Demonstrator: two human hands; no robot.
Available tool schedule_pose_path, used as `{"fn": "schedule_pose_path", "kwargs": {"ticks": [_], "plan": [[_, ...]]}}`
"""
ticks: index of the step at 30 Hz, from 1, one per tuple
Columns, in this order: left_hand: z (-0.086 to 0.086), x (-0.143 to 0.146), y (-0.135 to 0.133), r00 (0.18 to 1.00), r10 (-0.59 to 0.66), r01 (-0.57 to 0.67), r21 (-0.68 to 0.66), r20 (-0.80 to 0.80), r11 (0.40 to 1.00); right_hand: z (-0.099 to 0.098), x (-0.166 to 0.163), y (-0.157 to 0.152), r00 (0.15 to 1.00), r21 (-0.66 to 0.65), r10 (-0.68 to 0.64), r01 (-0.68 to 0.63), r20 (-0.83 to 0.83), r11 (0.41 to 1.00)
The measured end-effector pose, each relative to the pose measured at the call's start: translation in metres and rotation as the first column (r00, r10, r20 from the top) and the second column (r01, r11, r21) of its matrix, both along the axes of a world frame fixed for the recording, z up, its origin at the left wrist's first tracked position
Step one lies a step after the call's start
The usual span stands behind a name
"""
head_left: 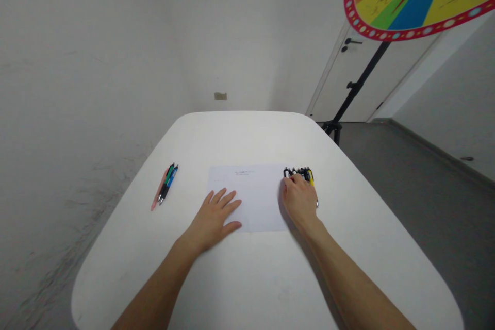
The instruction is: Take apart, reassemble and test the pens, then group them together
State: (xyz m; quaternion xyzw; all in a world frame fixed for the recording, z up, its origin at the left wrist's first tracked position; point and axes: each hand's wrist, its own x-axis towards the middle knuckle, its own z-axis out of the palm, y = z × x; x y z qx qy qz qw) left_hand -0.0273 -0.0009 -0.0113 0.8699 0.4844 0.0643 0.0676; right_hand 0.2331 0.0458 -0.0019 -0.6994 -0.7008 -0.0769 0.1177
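A sheet of white paper (pixel 261 203) with a few small lines of writing near its far edge lies flat on the white table (pixel 247 136). My left hand (pixel 215 217) rests on the paper's near left corner, palm down with the fingers spread. At the paper's right edge, my right hand (pixel 300 198) is closed over a row of pens (pixel 310 175), mostly black and white with a yellow one at the right. Its fingertips are hidden among them, so how many pens it grips is unclear.
Left of the paper lie a pink pen (pixel 158 192), a green-and-black pen (pixel 167 180) and a blue-and-black pen (pixel 169 184). Beyond the table's right side, a colourful wheel (pixel 406 7) stands on a black tripod (pixel 358 86) before a door (pixel 358 67). A pale wall (pixel 240 36) rises behind.
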Motion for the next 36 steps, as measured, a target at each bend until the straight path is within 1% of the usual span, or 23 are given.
{"fn": "schedule_pose_path", "kwargs": {"ticks": [4, 7, 9, 10, 11, 13, 14, 16, 17, 19, 22, 24, 26, 28, 33, 36], "plan": [[-0.001, -0.001, 0.001, 1.000, -0.005, 0.005, 0.012, 0.023, 1.000, 0.000, 0.000, 0.000, 1.000, 0.047, 0.003, -0.002, -0.030, 0.999], [0.003, -0.001, 0.004, 0.997, 0.001, -0.008, 0.082, 0.083, 0.997, 0.003, -0.002, -0.002, 0.999, 0.068, 0.014, -0.011, -0.047, 0.998], [0.008, -0.004, 0.007, 0.989, 0.056, -0.080, 0.172, 0.137, 0.982, 0.004, -0.004, -0.004, 0.997, 0.069, 0.030, -0.026, -0.064, 0.997], [0.011, -0.006, 0.009, 0.980, 0.111, -0.146, 0.219, 0.163, 0.965, 0.004, -0.004, -0.004, 0.996, 0.070, 0.039, -0.034, -0.076, 0.997], [0.014, -0.010, 0.010, 0.964, 0.187, -0.232, 0.260, 0.187, 0.937, 0.005, -0.005, -0.004, 0.995, 0.075, 0.047, -0.040, -0.090, 0.996], [0.020, -0.020, 0.014, 0.898, 0.372, -0.433, 0.315, 0.234, 0.845, 0.004, -0.006, -0.004, 0.991, 0.096, 0.061, -0.050, -0.119, 0.994], [0.022, -0.026, 0.016, 0.852, 0.463, -0.522, 0.331, 0.244, 0.786, 0.003, -0.006, -0.004, 0.988, 0.111, 0.072, -0.057, -0.133, 0.992], [0.025, -0.039, 0.019, 0.738, 0.631, -0.671, 0.369, 0.241, 0.643, 0.002, -0.007, -0.005, 0.983, 0.135, 0.098, -0.078, -0.153, 0.988], [0.026, -0.044, 0.021, 0.690, 0.689, -0.713, 0.372, 0.221, 0.594, 0.002, -0.007, -0.005, 0.981, 0.140, 0.110, -0.088, -0.158, 0.986], [0.026, -0.053, 0.023, 0.624, 0.763, -0.757, 0.369, 0.167, 0.539, 0.001, -0.008, -0.005, 0.978, 0.132, 0.127, -0.106, -0.167, 0.986], [0.025, -0.061, 0.025, 0.549, 0.825, -0.792, 0.396, 0.131, 0.464, 0.000, -0.009, -0.006, 0.971, 0.115, 0.146, -0.126, -0.189, 0.985], [0.025, -0.065, 0.026, 0.510, 0.853, -0.806, 0.410, 0.114, 0.427, -0.001, -0.010, -0.006, 0.965, 0.111, 0.155, -0.134, -0.210, 0.985], [0.024, -0.068, 0.026, 0.486, 0.869, -0.816, 0.405, 0.091, 0.414, -0.002, -0.011, -0.007, 0.961, 0.110, 0.160, -0.137, -0.227, 0.984], [0.023, -0.071, 0.027, 0.479, 0.875, -0.823, 0.384, 0.072, 0.419, -0.002, -0.012, -0.007, 0.958, 0.110, 0.164, -0.141, -0.236, 0.984], [0.021, -0.074, 0.028, 0.495, 0.868, -0.816, 0.366, 0.045, 0.447, -0.001, -0.013, -0.008, 0.953, 0.107, 0.165, -0.142, -0.254, 0.984], [0.023, -0.071, 0.028, 0.522, 0.853, -0.796, 0.364, 0.008, 0.484, -0.002, -0.013, -0.008, 0.944, 0.117, 0.182, -0.154, -0.276, 0.981]]}}
